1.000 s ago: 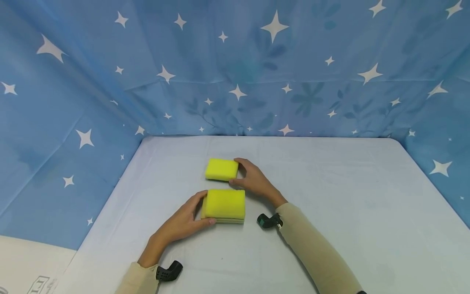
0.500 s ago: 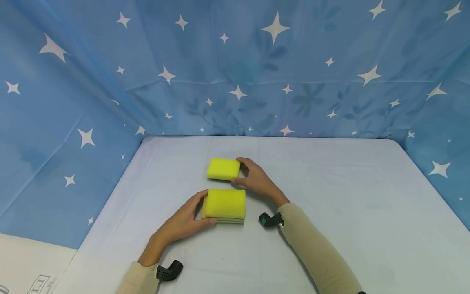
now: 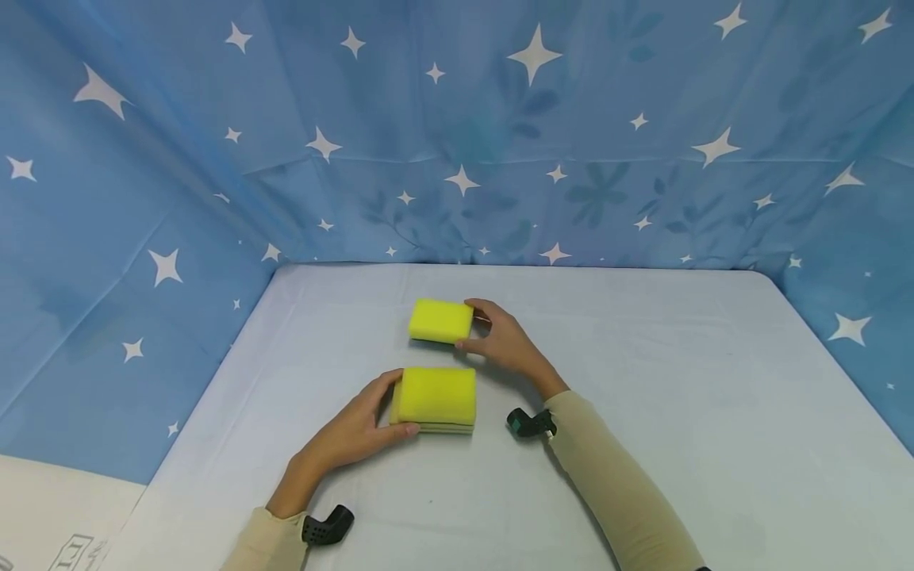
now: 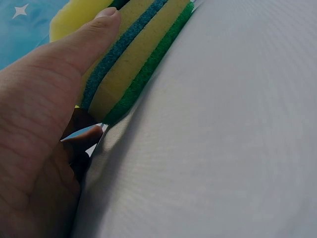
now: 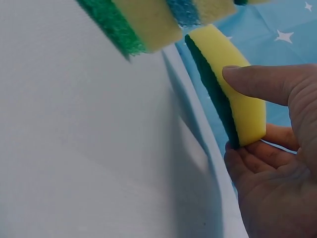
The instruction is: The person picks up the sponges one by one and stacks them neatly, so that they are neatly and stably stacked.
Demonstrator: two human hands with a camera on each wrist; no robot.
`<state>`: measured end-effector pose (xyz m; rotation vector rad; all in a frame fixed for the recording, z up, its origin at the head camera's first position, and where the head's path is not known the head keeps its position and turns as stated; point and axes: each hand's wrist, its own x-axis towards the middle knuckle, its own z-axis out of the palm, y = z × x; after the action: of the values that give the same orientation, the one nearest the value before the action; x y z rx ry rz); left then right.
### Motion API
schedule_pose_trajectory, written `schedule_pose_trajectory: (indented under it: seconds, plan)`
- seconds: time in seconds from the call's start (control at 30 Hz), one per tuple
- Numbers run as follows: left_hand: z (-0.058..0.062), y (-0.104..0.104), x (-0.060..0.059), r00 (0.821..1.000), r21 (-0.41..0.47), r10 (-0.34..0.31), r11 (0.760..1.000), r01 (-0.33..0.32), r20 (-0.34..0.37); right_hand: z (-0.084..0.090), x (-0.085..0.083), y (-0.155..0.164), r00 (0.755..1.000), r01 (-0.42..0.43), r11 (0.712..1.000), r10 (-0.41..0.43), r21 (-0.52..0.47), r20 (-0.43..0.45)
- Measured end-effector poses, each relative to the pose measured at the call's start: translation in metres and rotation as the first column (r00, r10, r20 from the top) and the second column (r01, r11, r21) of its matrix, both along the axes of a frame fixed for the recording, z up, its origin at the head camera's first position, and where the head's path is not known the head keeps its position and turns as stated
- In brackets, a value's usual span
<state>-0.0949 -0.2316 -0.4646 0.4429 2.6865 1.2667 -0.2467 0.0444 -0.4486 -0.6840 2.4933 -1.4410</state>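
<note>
Open table (image 3: pixel 643 396) lies right of the sponge stack (image 3: pixel 436 396); blue backdrop (image 3: pixel 457 159) walls the far edge and both sides.

Bright, even light falls from above; soft shadows lie just beside the sponge stack (image 3: pixel 436 396). The head view bows at its edges; wrist views blur up close.

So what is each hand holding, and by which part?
The right hand pinches a single sponge by its short end. The left hand grips the sponge stack at its left side.
</note>
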Motion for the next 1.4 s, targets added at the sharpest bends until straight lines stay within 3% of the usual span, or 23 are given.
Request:
schedule_pose_trajectory:
  seconds: [0.67,1.4]
  plan:
    - [0.0,0.002,0.0,1.0,0.006,-0.003,1.0,0.003,-0.017,0.016,0.004,0.01,0.999,-0.028,0.999,0.026,-0.045,-0.038]
    - [0.0,0.002,0.0,0.999,0.038,-0.024,0.999,0.025,-0.029,0.04,0.015,0.015,0.997,-0.036,0.999,0.034,-0.027,-0.071]
